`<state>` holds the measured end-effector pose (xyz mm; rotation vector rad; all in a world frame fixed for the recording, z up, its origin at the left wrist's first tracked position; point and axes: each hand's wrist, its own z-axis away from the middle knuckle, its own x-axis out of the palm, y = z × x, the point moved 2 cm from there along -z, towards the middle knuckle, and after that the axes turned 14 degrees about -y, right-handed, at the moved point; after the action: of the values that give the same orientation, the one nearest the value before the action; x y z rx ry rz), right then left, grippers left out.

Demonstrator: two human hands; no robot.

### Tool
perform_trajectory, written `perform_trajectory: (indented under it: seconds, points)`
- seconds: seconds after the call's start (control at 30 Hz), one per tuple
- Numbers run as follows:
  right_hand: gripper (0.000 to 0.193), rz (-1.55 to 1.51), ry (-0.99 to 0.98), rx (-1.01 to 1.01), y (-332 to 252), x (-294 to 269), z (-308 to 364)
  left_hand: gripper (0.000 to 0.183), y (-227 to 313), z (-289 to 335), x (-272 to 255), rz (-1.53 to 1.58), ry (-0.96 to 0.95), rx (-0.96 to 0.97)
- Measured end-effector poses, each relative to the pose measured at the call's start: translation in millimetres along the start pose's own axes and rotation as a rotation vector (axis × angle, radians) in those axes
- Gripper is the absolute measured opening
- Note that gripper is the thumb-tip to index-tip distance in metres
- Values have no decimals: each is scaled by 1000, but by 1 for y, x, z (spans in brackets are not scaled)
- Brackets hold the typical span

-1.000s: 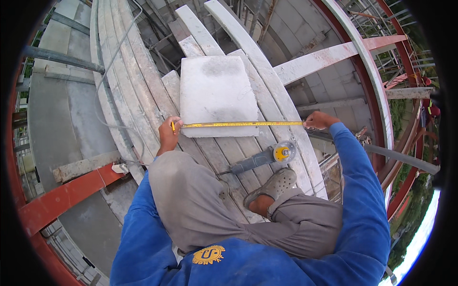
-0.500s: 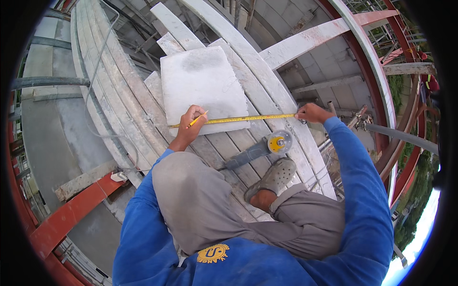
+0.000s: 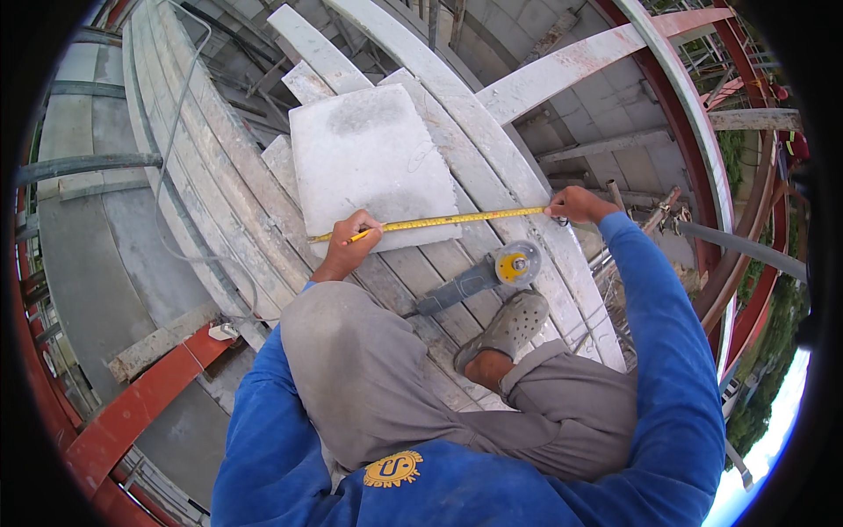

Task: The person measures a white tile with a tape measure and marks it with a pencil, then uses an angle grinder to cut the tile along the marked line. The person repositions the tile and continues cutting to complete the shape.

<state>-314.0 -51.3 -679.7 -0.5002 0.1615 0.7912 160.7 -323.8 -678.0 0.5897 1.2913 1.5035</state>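
Two hands held one yellow tape (image 3: 439, 221) stretched flat across the near edge of a grey slab (image 3: 369, 162). The tape was thin and bright yellow, with small dark marks that were too fine to make out. It ran almost straight from left to right, a little higher at the right end, and it lay on the slab for its left half and over the planks (image 3: 492, 167) for the rest.

The left hand (image 3: 351, 246) was closed around a yellow pencil (image 3: 358, 235), whose tip touched the tape near the slab's lower left corner. The right hand (image 3: 575, 206) was closed over the far end of the tape, pressing it down on a plank; the tape's case, if it was there, was hidden under the fingers.

The slab was square, pale grey and dusty, with a darker patch near its far edge. It lay on the pale, stained planks, which curved because of the lens.

A grinder (image 3: 479, 277) with a yellow disc guard lay on the planks just below the tape, near a grey shoe (image 3: 505, 329). Its handle end was partly hidden by the grey trouser knee (image 3: 351, 369). Blue sleeves covered both forearms. A red beam (image 3: 132, 413) was cut off at the lower left, and the ground below was hard to read.
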Motion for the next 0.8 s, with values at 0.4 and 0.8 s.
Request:
perform_trajectory:
  seconds: [0.4, 0.8]
  points:
    - [42, -21, -6, -2, 1, 0, -3, 14, 1, -1, -4, 0, -48, -36]
    - [39, -26, 17, 27, -3, 2, 1, 14, 12, -1, -4, -18, -35, -36]
